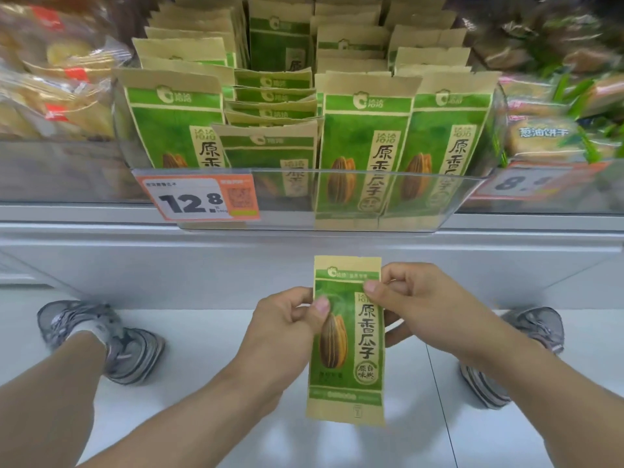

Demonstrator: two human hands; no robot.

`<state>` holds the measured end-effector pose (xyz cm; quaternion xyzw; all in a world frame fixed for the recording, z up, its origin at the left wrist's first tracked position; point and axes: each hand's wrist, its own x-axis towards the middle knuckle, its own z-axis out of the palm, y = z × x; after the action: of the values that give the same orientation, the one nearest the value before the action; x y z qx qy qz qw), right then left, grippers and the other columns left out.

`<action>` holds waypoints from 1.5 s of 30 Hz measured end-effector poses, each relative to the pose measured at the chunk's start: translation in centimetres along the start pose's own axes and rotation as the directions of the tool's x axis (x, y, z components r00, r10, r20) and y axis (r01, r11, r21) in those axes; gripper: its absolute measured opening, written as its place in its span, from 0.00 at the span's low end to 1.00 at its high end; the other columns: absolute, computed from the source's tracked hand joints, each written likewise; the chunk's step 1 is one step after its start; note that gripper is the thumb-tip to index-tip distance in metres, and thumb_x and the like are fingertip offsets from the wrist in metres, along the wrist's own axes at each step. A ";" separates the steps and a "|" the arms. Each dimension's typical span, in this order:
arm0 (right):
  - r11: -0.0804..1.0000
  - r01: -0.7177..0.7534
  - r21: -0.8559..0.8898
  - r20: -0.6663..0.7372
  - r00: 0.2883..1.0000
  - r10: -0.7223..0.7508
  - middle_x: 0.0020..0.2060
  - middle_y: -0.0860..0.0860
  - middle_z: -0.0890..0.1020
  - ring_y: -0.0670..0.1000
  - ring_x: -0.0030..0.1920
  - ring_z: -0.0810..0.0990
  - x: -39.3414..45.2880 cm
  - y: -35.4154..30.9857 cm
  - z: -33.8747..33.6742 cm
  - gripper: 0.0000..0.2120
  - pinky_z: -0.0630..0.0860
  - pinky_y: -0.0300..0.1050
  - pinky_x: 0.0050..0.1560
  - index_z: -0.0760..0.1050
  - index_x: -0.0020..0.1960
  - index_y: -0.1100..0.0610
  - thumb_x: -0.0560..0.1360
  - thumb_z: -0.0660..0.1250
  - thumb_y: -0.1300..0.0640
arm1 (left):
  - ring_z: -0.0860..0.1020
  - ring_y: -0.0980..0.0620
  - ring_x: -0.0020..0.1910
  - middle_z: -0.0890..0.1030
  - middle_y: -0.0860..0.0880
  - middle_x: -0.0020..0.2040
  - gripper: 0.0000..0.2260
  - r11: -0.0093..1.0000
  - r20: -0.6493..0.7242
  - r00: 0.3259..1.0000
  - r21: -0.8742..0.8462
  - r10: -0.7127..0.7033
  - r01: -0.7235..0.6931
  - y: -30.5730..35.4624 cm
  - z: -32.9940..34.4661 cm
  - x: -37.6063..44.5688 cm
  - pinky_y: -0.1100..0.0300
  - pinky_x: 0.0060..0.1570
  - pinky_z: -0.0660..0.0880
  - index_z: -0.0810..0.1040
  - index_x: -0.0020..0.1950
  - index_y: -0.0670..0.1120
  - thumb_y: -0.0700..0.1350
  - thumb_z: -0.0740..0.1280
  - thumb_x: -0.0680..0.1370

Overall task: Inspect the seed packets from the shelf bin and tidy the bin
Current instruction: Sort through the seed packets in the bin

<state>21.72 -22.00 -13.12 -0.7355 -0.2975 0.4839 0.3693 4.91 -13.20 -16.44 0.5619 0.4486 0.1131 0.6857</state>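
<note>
Two hands pinch one seed packet by its upper edges, left hand and right hand at opposite sides, holding it face-up, apparently for inspection. Beyond, above a white ledge, the clear shelf bin holds matching packets; the middle row lies slumped and awaits tidying.

Clear bin open at the top only; its see-through front wall, with the price tag on its left part, blocks entry from the front. Inside, upright packets fill the left and right columns to above the wall; the middle column sits lower, leaving a dip between them. Open room below the shelf edge down to the floor, where both hands hold one packet between two shoes.
</note>
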 end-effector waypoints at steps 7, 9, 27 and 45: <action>0.998 0.061 -0.020 -0.088 0.994 -0.063 0.37 0.56 0.87 0.56 0.36 0.85 0.1 0.6 0.0 0.15 0.84 0.48 0.36 0.75 0.48 0.70 0.83 0.65 0.57 | 0.85 0.39 0.47 0.87 0.41 0.46 0.18 0.998 0.067 0.998 -0.067 -0.018 0.022 0.4 -0.1 -0.7 0.49 0.47 0.83 0.82 0.53 0.40 0.52 0.60 0.83; 0.998 0.067 0.008 -0.068 0.995 -0.066 0.38 0.56 0.87 0.58 0.38 0.86 -0.2 0.5 0.3 0.15 0.84 0.48 0.37 0.76 0.49 0.69 0.82 0.65 0.55 | 0.85 0.39 0.43 0.87 0.41 0.44 0.17 0.998 0.029 1.000 -0.060 0.010 -0.008 0.2 -0.3 -0.8 0.49 0.44 0.83 0.82 0.52 0.39 0.51 0.60 0.83; 0.999 -0.009 0.037 0.263 0.965 -0.001 0.54 0.56 0.85 0.62 0.46 0.88 -1.7 0.8 -0.8 0.29 0.83 0.50 0.46 0.72 0.67 0.49 0.72 0.78 0.66 | 0.85 0.46 0.37 0.86 0.44 0.41 0.10 0.997 0.055 0.997 -0.049 -0.049 0.052 0.7 -0.8 -0.7 0.55 0.34 0.81 0.80 0.54 0.39 0.45 0.64 0.83; 0.940 0.189 -0.284 0.276 0.955 -0.109 0.58 0.40 0.74 0.53 0.40 0.86 -2.9 0.3 -0.1 0.65 0.84 0.61 0.48 0.42 0.71 0.17 0.66 0.81 0.67 | 0.85 0.46 0.41 0.87 0.43 0.44 0.12 0.993 0.069 0.994 -0.074 -0.088 0.094 0.8 -0.8 -0.8 0.57 0.37 0.81 0.79 0.55 0.40 0.49 0.65 0.82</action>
<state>20.81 -24.48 -11.98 -0.6904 -0.4696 0.4929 0.2447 4.11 -12.89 -15.32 0.5172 0.4461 0.0804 0.7259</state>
